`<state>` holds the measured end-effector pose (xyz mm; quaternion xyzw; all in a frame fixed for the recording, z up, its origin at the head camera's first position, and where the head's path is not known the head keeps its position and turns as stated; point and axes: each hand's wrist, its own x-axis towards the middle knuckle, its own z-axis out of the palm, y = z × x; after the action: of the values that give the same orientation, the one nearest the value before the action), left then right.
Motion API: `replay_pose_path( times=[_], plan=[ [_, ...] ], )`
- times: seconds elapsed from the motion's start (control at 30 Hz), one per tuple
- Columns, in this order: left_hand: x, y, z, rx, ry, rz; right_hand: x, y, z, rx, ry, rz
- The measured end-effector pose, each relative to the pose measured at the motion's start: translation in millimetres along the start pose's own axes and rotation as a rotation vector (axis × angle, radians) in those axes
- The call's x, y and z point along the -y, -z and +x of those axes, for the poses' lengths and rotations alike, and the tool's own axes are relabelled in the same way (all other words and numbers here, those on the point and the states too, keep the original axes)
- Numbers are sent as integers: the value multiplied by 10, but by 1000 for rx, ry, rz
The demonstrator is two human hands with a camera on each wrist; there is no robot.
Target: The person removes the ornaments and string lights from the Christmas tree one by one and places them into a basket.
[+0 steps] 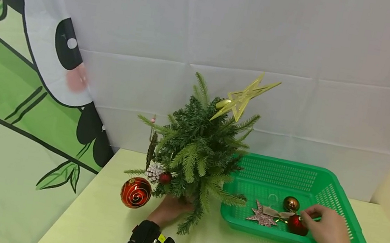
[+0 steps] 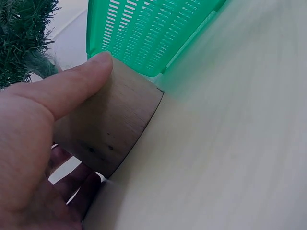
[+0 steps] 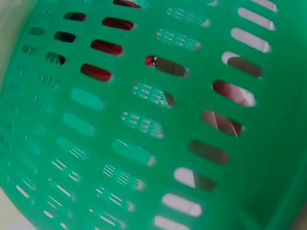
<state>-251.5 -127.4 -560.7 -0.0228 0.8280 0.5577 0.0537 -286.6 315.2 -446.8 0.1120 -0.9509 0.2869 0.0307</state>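
Note:
A small artificial Christmas tree (image 1: 194, 147) stands on the table, its lower part hidden by branches in the head view. My left hand (image 1: 170, 211) grips its round wooden base (image 2: 117, 115), thumb along the near side and fingers curled around behind. My right hand (image 1: 329, 230) reaches over the front wall of the green basket (image 1: 342, 210) and pinches a red bauble (image 1: 296, 226) by its top with thumb and forefinger. Beside that bauble in the basket lie a brown bauble (image 1: 291, 204) and a pinkish glitter star (image 1: 262, 215) with a ribbon bow.
On the tree hang a gold star (image 1: 247, 98), a large red swirl bauble (image 1: 135, 192), a white-tipped pine cone (image 1: 154, 172) and a small dark red ball (image 1: 165, 178). Behind the pale table (image 1: 94, 216) hangs a white cloth (image 1: 136, 34). The basket's slotted wall fills the right wrist view.

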Motion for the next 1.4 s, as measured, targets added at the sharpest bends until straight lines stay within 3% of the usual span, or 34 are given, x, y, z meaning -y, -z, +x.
replay_pose_path(
  times=[0.23,0.43,0.57,0.7,0.83,1.03,1.17,1.4],
  plan=[
    [-10,-6,-2,-4,4,19,12,7,-36,-45,15,-11],
    [-7,1,14,-2,-4,15,108,52,-93,-217,50,-33],
    [6,0,31,3,-10,20,333,136,-89,-381,116,-24],
    [15,-3,26,6,-15,36,746,291,-4,-491,246,91],
    [1,-2,4,1,-10,47,1225,443,115,-460,387,225],
    [-34,6,-17,3,-15,26,1828,637,309,-295,492,514],
    [-33,2,-14,4,-28,6,2129,740,416,-247,521,631],
    [-14,9,13,-9,-29,56,2528,872,529,-265,494,678]
  ],
)
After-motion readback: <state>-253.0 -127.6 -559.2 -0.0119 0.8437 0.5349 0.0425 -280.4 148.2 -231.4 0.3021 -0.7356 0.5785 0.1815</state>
